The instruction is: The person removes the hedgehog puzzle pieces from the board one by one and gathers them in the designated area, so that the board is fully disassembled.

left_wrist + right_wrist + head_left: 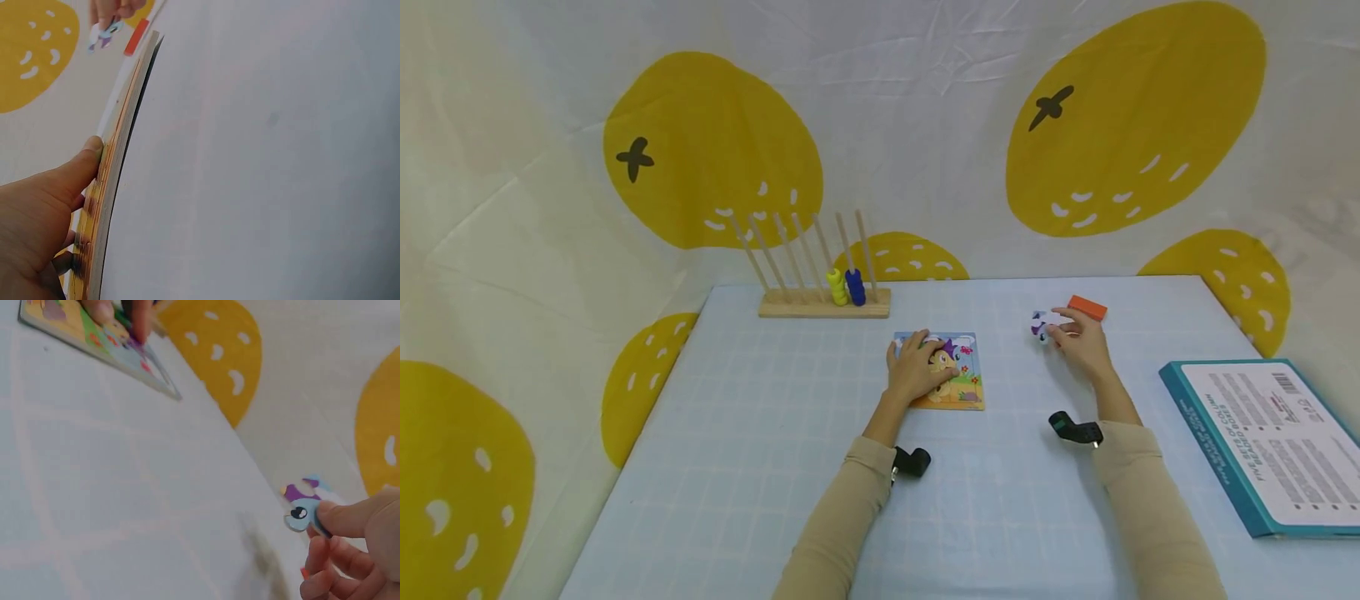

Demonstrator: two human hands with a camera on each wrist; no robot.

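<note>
A small colourful picture puzzle (970, 392) in a square board lies on the table, showing a cartoon character and flowers. My left hand (913, 371) rests spread over its left part, covering some of the picture. In the left wrist view the thumb (92, 150) touches the puzzle's face. Up and to the right, my right hand (1084, 343) pinches a puzzle piece (301, 512) between thumb and fingers, held above the table. This piece is light blue, purple and white with a printed eye.
An orange block (1088, 307) lies just behind the right hand. At the back left stands a wooden bead rack (782, 307) with upright pegs and yellow and blue beads. A large teal-edged box (1270, 450) lies at the right. A patterned cloth hangs behind the table.
</note>
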